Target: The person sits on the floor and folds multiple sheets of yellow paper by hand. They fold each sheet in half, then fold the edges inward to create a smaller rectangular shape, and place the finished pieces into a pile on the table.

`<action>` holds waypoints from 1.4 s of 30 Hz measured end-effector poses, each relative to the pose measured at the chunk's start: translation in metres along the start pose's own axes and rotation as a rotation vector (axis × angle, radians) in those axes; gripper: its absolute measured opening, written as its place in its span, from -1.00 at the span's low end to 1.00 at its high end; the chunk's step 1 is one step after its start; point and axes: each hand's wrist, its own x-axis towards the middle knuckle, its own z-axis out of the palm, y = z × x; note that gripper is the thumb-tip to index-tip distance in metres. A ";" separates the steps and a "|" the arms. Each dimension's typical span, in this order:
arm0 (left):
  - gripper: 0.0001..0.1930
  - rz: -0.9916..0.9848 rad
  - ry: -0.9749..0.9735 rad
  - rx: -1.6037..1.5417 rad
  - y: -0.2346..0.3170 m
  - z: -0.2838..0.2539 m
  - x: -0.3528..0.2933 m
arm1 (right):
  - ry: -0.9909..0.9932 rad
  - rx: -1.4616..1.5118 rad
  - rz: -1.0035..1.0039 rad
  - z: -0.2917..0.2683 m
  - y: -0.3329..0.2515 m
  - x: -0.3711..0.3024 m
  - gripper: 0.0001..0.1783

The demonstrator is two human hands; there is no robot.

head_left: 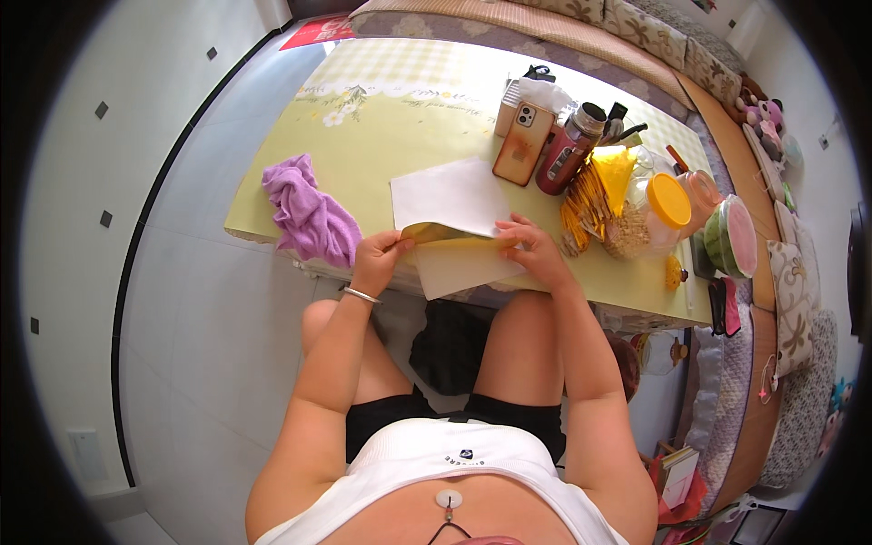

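At the near edge of the table, white paper [451, 193] lies with its near side lifted in a bend and a yellowish underside showing. A second pale sheet [465, 270] slopes from beneath it over the table edge. My left hand [374, 262] pinches the paper's left corner between thumb and fingers, a silver bangle on the wrist. On the right side, my right hand [534, 249] holds the raised paper edge, thumb below and fingers bent over it. Whether both sheets are one folded piece, I cannot tell.
A crumpled purple cloth [311, 214] lies left. Beyond my right hand stand a phone [524, 143], a dark red thermos [571, 150], gold packets [589, 202], a jar with a yellow lid [669, 201] and a tub of watermelon [729, 238]. The table's near edge [636, 307] is above my knees.
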 end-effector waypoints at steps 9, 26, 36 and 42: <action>-0.81 0.324 0.376 0.612 -0.005 0.027 0.006 | 0.455 -0.130 0.178 0.037 0.000 0.011 -0.72; -0.72 0.305 0.479 0.875 -0.015 0.038 0.024 | 0.557 -0.843 0.263 0.063 -0.006 0.032 -0.67; -0.64 0.531 0.025 0.744 -0.016 0.026 0.035 | 0.540 -0.802 0.236 0.063 -0.005 0.032 -0.72; -0.53 0.599 -0.260 0.803 -0.016 0.022 0.033 | 0.416 -0.801 0.302 0.056 -0.014 0.030 -0.72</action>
